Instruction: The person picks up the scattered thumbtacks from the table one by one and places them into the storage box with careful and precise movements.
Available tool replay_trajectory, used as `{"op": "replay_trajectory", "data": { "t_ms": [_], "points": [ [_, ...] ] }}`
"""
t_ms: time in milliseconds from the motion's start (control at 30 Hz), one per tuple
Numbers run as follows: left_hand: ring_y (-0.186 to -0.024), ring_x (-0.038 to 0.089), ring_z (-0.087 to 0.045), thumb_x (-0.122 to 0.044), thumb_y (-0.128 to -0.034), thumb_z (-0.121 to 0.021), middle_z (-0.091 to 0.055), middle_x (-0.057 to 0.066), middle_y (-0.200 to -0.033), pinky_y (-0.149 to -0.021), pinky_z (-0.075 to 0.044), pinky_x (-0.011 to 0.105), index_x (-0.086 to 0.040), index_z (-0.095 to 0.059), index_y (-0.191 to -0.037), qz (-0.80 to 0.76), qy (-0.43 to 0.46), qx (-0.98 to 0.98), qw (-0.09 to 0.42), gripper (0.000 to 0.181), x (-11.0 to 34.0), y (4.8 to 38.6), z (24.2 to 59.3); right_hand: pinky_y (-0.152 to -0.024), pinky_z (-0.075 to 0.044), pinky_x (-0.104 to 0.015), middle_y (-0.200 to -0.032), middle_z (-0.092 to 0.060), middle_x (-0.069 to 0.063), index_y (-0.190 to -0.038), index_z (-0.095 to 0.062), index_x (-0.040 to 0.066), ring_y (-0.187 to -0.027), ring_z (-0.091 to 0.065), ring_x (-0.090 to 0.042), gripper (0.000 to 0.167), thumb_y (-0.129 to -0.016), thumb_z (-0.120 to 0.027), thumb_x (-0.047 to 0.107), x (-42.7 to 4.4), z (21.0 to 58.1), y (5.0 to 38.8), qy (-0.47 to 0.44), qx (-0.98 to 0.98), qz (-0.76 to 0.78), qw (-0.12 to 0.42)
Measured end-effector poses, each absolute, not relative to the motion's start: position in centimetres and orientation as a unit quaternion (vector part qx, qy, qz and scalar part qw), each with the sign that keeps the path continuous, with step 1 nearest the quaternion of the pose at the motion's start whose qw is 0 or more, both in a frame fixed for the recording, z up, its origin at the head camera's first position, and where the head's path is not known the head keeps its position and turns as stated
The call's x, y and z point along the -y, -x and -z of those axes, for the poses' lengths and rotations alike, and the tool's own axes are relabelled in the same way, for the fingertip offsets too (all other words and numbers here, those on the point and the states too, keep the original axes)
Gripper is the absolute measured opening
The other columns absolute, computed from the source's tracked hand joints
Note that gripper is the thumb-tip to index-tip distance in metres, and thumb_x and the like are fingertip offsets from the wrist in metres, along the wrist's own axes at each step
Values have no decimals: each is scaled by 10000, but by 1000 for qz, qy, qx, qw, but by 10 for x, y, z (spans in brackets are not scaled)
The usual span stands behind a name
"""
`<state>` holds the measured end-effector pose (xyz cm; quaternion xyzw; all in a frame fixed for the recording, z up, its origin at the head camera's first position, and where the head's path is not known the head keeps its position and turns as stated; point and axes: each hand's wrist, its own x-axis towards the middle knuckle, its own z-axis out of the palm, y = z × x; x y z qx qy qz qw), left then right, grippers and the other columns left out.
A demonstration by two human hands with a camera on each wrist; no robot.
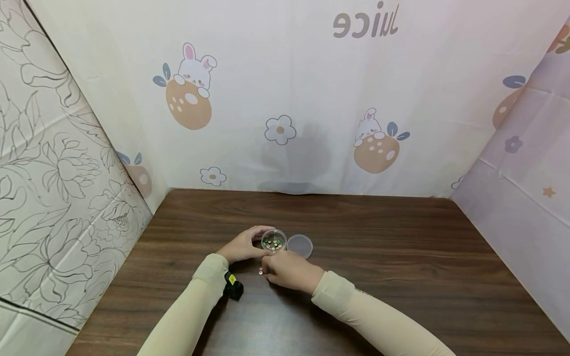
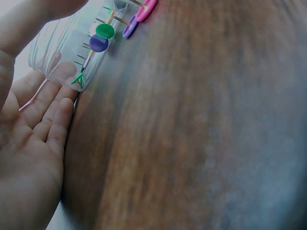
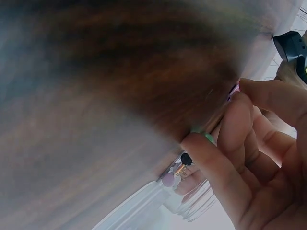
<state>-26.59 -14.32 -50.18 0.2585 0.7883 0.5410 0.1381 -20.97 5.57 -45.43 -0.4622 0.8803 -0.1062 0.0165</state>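
Note:
A small clear round jar (image 1: 273, 240) stands on the table with several thumbtacks in it; green and purple heads show in the left wrist view. My left hand (image 1: 245, 245) holds the jar, thumb on one side and fingers on the other. Just outside the jar lie a pink thumbtack (image 2: 147, 9) and a purple thumbtack (image 2: 130, 28). My right hand (image 1: 291, 269) is low in front of the jar, its bent fingertips beside those loose thumbtacks. Whether it pinches one is hidden by the fingers.
A round clear lid (image 1: 300, 246) lies on the table just right of the jar. The dark wooden table (image 1: 401, 257) ends at a printed curtain (image 1: 285, 89) behind. A black wrist camera (image 1: 233, 287) is strapped on the left wrist.

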Motion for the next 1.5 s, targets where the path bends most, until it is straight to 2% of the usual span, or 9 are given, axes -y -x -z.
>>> {"op": "replay_trajectory", "data": {
  "t_ms": [167, 367, 533, 733, 867, 1033, 1167, 1333, 1500],
  "points": [
    [-1265, 238, -538, -155, -877, -807, -565, 60, -1382, -1030, -442, 412, -92, -468, -1489, -537, -255, -792, 139, 702, 143, 266, 502, -524, -447, -191, -787, -661, 88, -852, -715, 159, -615, -536, -1, 57, -877, -755, 126, -55, 457, 209, 456, -885, 98, 3],
    [-1274, 220, -530, -160, -861, -824, -562, 41, -1385, -1047, -425, 438, -131, -484, -1484, -537, -246, -794, 141, 710, 143, 266, 502, -510, -450, -206, -772, -656, 90, -836, -719, 166, -606, -534, -11, 66, -874, -752, 122, -55, 457, 208, 453, -887, 89, -4],
    [-1279, 236, -526, -146, -852, -830, -561, 55, -1387, -1053, -416, 464, -127, -485, -1481, -544, -244, -789, 145, 718, 144, 266, 502, -517, -434, -197, -750, -611, 105, -811, -695, 162, -597, -502, -5, 97, -879, -743, 113, -56, 456, 209, 454, -886, 96, 16],
    [-1277, 240, -529, -102, -870, -806, -566, 63, -1378, -1048, -427, 436, -117, -485, -1475, -549, -248, -785, 147, 686, 145, 266, 503, -579, -440, -183, -740, -584, 115, -796, -667, 162, -628, -505, 1, 133, -900, -726, 104, -59, 455, 213, 457, -879, 128, 39],
    [-1284, 248, -523, -97, -880, -793, -558, 69, -1387, -1045, -429, 432, -111, -478, -1481, -548, -249, -785, 149, 679, 145, 266, 503, -612, -444, -171, -751, -586, 113, -813, -671, 150, -641, -507, 7, 130, -931, -703, 105, -62, 453, 216, 460, -874, 149, 58],
    [-1290, 284, -513, -97, -892, -778, -534, 98, -1409, -1036, -434, 467, -91, -462, -1493, -541, -255, -789, 143, 679, 145, 266, 503, -594, -441, -158, -754, -594, 121, -864, -683, 149, -605, -496, 32, 108, -963, -669, 108, -66, 446, 218, 447, -875, 171, 72],
    [-1298, 283, -505, -90, -901, -764, -518, 102, -1426, -1034, -433, 474, -83, -445, -1505, -534, -250, -795, 142, 683, 144, 267, 504, -567, -441, -171, -758, -621, 102, -880, -689, 140, -574, -482, 32, 98, -960, -663, 89, -71, 438, 221, 439, -874, 198, 57],
    [-1293, 299, -504, -83, -885, -776, -520, 116, -1416, -1019, -441, 489, -36, -431, -1505, -533, -241, -797, 147, 711, 143, 262, 494, -541, -455, -205, -758, -641, 100, -918, -707, 140, -546, -493, 14, 76, -980, -663, 142, -79, 431, 229, 413, -880, 233, 38],
    [-1281, 229, -517, -203, -855, -830, -520, 35, -1420, -1039, -428, 468, -131, -472, -1491, -533, -225, -800, 156, 734, 143, 263, 495, -559, -489, -242, -741, -637, 94, -983, -716, 112, -541, -526, -19, 116, -1010, -619, 170, -86, 426, 240, 367, -890, 270, 28]
  ]
}}
